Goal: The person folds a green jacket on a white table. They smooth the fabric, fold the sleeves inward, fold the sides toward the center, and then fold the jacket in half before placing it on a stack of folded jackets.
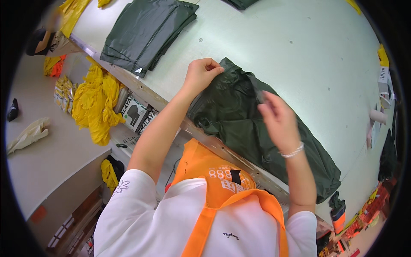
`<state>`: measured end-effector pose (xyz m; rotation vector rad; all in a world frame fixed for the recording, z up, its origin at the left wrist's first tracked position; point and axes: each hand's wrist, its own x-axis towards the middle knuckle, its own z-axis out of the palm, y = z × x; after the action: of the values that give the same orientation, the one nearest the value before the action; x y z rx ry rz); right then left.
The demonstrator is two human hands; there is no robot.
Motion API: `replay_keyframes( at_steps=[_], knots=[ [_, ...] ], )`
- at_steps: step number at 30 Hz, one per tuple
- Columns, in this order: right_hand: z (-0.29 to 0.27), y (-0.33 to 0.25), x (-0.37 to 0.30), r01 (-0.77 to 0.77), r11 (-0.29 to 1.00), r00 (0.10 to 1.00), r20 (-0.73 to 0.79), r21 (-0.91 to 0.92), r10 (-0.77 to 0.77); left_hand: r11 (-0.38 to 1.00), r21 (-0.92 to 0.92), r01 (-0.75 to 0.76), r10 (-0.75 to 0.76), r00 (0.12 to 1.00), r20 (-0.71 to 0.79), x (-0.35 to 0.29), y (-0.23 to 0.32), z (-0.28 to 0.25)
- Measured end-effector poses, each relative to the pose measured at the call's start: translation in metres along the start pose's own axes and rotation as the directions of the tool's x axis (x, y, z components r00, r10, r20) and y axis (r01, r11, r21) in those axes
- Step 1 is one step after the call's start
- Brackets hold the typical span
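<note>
A crumpled dark green garment (239,111) of slick, thin fabric lies along the near edge of the table, stretching to the lower right. Its exact kind cannot be made out. My left hand (203,76) is closed in a pinch on the garment's far left corner. Over the middle of the fabric hovers my right hand (279,120), slightly blurred, its fingers curled together. A small greyish thing shows at those fingertips, too smeared to name.
Folded dark green garments (147,34) are stacked at the table's far left. Yellow fabric (94,100) hangs beside printed boxes (135,112) below the left edge. A paper roll (378,117) and yellow-topped packaging (382,58) are at the right.
</note>
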<state>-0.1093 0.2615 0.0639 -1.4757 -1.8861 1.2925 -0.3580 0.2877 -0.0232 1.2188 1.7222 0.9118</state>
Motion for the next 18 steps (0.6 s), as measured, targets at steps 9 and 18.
replay_keyframes(
  at_steps=[9,18],
  knots=[
    [0.097,0.013,0.063,-0.004,0.910,0.972,-0.217,-0.416,-0.095,0.909,-0.376,0.178,-0.117,0.977,0.180,0.005,-0.011,-0.002],
    [0.110,0.022,0.076,-0.012,0.900,0.957,-0.267,-0.436,-0.116,0.899,-0.379,0.217,-0.140,0.965,0.220,0.010,-0.015,-0.003]
  ],
)
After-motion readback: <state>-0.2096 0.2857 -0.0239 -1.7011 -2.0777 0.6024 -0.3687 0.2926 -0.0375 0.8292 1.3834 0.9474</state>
